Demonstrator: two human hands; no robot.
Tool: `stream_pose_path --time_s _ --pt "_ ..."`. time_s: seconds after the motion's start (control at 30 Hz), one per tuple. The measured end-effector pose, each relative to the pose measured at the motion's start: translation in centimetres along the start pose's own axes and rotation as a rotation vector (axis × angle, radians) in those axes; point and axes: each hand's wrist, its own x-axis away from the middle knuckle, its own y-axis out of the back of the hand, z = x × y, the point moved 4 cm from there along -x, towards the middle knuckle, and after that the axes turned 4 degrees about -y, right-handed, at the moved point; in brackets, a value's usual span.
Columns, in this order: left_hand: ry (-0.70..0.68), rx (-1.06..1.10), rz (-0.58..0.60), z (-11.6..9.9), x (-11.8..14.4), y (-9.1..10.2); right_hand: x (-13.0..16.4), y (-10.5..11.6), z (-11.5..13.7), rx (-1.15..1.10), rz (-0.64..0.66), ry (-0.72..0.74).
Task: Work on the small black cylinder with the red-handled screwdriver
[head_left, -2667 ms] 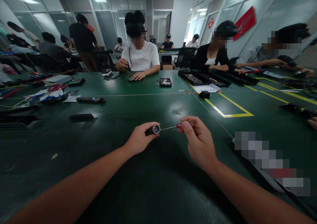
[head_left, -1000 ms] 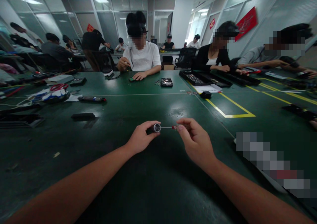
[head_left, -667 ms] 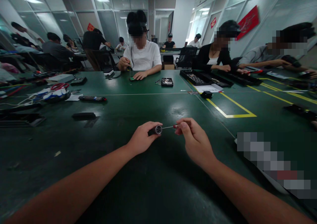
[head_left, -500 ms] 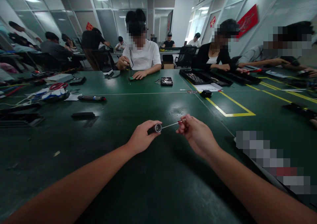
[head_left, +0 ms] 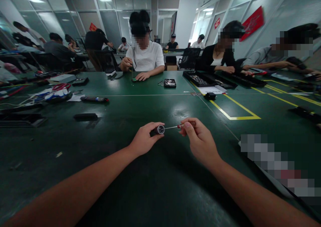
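One small dark cylinder (head_left: 158, 130) with a silvery end sits in the left hand (head_left: 145, 140), whose fingers are clenched around it, just above the green table (head_left: 140, 193) at the middle of the view. One thin screwdriver (head_left: 178, 126) with a reddish handle is pinched in the right hand (head_left: 200, 141); its metal tip meets the cylinder's end. Most of the handle is hidden under the fingers.

At ten o'clock lie one flat black block (head_left: 85, 116) and, farther out, one dark pen-like tool (head_left: 94, 99), with red scissors (head_left: 59, 86) beyond. At twelve o'clock a person in a white shirt (head_left: 145, 59) sits across. At two o'clock runs one yellow taped outline (head_left: 235, 112). At four o'clock something is blurred out and cannot be made out.
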Motion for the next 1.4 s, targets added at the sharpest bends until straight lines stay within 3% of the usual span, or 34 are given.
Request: stream_pose_path --time_s 0.13,0.33,0.47,0.67,0.87,1.17,1.27,1.33,1.4 --pt "0.003 0.001 0.009 0.0 -0.1 0.0 0.3 0.0 0.2 -0.005 0.031 -0.038" --pt "0.029 -0.001 0.004 -0.3 -0.2 0.1 0.5 0.2 0.5 0.126 -0.024 -0.02" --pt "0.033 -0.011 0.005 -0.1 -0.1 0.1 0.3 0.2 0.3 0.1 -0.054 0.009" --pt "0.012 -0.006 0.013 -0.2 -0.1 0.0 0.3 0.0 -0.2 0.074 -0.014 -0.017" --pt "0.004 -0.003 0.024 -0.3 -0.2 0.0 0.4 0.1 0.5 0.188 -0.009 0.036" --pt "-0.017 -0.01 0.014 0.0 0.0 -0.1 0.7 -0.3 -0.3 0.127 -0.043 0.053" --pt "-0.061 -0.017 0.033 -0.2 0.1 -0.2 0.2 -0.3 -1.0 -0.023 -0.088 -0.041" --pt "-0.091 -0.033 0.041 -0.3 0.1 -0.2 -0.4 -0.1 -1.9 -0.247 -0.111 -0.183" --pt "-0.088 -0.058 0.033 -0.4 0.1 -0.1 -1.0 -0.4 -2.9 -0.456 -0.04 -0.357"
